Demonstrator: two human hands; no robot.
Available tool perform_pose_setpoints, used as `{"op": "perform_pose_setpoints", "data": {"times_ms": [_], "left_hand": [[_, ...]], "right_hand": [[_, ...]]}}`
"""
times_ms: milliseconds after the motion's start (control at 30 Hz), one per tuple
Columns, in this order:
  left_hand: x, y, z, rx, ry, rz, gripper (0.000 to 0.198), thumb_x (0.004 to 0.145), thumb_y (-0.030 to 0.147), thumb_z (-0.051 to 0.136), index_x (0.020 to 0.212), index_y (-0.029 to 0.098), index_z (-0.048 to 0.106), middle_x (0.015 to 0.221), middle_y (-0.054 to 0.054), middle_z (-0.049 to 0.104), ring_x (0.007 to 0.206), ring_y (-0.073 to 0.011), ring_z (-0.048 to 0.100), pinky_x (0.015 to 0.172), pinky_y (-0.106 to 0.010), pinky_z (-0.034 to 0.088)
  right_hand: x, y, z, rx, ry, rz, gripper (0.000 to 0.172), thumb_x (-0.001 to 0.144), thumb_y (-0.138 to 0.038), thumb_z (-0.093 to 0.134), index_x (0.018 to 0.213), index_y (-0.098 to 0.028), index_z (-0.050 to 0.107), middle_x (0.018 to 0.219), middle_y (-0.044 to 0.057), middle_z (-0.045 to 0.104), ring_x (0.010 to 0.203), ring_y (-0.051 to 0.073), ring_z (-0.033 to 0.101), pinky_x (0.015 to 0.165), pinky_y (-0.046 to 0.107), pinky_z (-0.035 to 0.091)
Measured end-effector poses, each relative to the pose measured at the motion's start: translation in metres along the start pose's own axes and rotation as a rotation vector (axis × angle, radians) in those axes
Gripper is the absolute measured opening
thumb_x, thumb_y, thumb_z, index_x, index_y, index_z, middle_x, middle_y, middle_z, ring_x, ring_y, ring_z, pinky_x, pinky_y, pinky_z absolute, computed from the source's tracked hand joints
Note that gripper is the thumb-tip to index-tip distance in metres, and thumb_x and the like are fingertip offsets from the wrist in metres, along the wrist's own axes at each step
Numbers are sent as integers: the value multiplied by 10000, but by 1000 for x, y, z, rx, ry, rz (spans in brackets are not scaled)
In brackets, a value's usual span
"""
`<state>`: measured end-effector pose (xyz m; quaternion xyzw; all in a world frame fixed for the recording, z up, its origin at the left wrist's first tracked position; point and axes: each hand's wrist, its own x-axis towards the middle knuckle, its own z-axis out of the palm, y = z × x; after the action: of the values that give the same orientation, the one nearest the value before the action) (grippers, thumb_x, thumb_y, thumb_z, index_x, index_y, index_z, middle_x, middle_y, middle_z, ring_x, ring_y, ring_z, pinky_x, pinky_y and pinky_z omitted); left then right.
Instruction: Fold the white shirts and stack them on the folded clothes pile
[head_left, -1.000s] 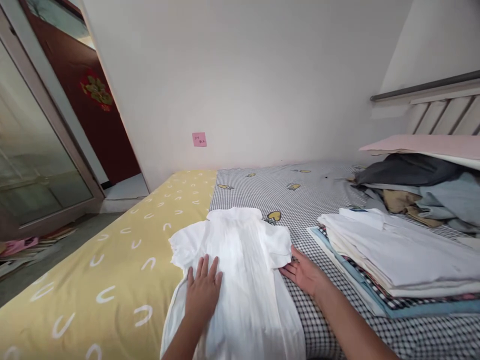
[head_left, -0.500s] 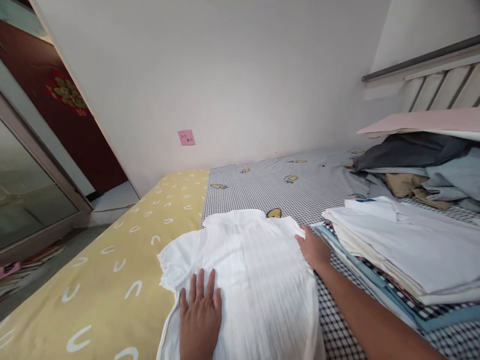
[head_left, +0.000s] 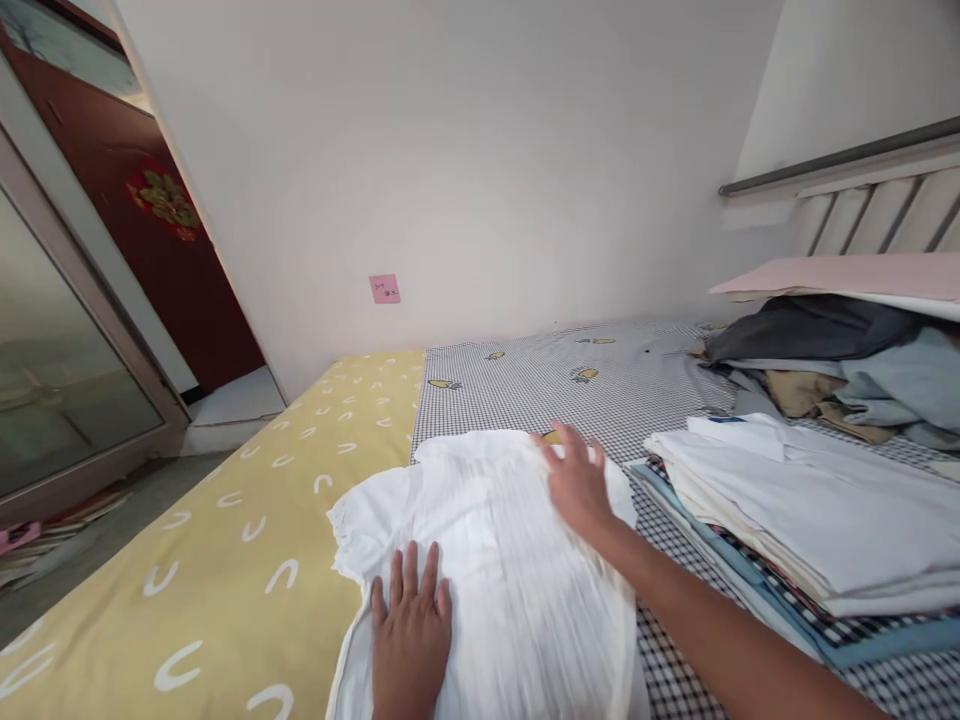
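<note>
A white short-sleeved blouse (head_left: 495,580) lies spread on the bed, its collar toward the wall and its lower end beyond the bottom of the view. On its left half my left hand (head_left: 411,635) rests flat with fingers spread. My right hand (head_left: 579,485) is over the upper right of the blouse, close to the collar and shoulder, fingers apart and holding nothing. Whether its fingertips touch the cloth I cannot tell. To the right of the blouse lies a stack of folded clothes, with a white collared shirt (head_left: 817,500) on top.
The bed has a yellow cover (head_left: 247,590) on the left and a black-and-white checked sheet (head_left: 510,400) with pineapple prints. A heap of grey and tan clothes (head_left: 825,330) sits at the right under a pink board (head_left: 847,275). A white wall (head_left: 480,180) with a pink note (head_left: 385,289) stands behind.
My right hand has let go of the right sleeve and moved left over the blouse toward the collar. The left hand stays flat on the cloth. The view has tilted slightly up.
</note>
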<state>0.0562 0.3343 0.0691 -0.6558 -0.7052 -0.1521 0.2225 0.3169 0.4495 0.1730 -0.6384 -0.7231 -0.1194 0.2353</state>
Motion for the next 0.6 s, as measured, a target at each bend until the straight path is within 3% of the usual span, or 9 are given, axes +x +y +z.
{"op": "perform_pose_setpoints", "data": {"times_ms": [67,133,233,333,467,600], "left_hand": [[0,0,0,8,1,4,506,992,323,360,1477,284,497,1552,-104,481,1451,-353,432,1170,-624,325],[-1,-1,1,11,3,9,508,992,329,356,1483,297,484,1561,-92,470,1454,-348,430,1172,-620,323],[-2,-2,3,11,9,12,514,994,338,350,1495,311,460,1579,-74,448,1470,-326,411,1187,-606,302],[-3,-3,4,8,21,14,517,999,343,337,1503,313,449,1592,-69,432,1488,-316,383,1196,-599,287],[-2,-5,1,-6,-10,19,519,997,345,338,1499,310,463,1583,-68,449,1477,-323,399,1185,-605,303],[-1,-4,-2,-13,-40,7,512,998,346,345,1491,310,478,1570,-67,467,1464,-331,419,1171,-613,326]], "right_hand": [[-14,-41,4,89,-102,-214,616,944,-104,385,1507,-331,493,1674,60,296,1542,315,198,1227,593,48],[-32,-72,16,218,-219,-377,556,1000,-295,431,1545,-405,411,1705,4,227,1555,315,164,1233,589,49],[-51,-84,42,328,-445,-436,568,1005,-573,396,1556,-443,366,1715,-24,182,1569,325,106,1226,626,39],[-40,-55,64,262,-551,-251,594,998,-654,322,1562,-467,335,1703,-51,219,1572,301,108,1226,621,46],[-3,3,78,142,-517,19,600,1025,-591,271,1597,-410,281,1716,-23,174,1575,317,67,1218,629,45],[12,38,81,96,-500,132,603,1033,-569,238,1606,-383,267,1719,-23,160,1572,328,69,1209,650,77]]}}
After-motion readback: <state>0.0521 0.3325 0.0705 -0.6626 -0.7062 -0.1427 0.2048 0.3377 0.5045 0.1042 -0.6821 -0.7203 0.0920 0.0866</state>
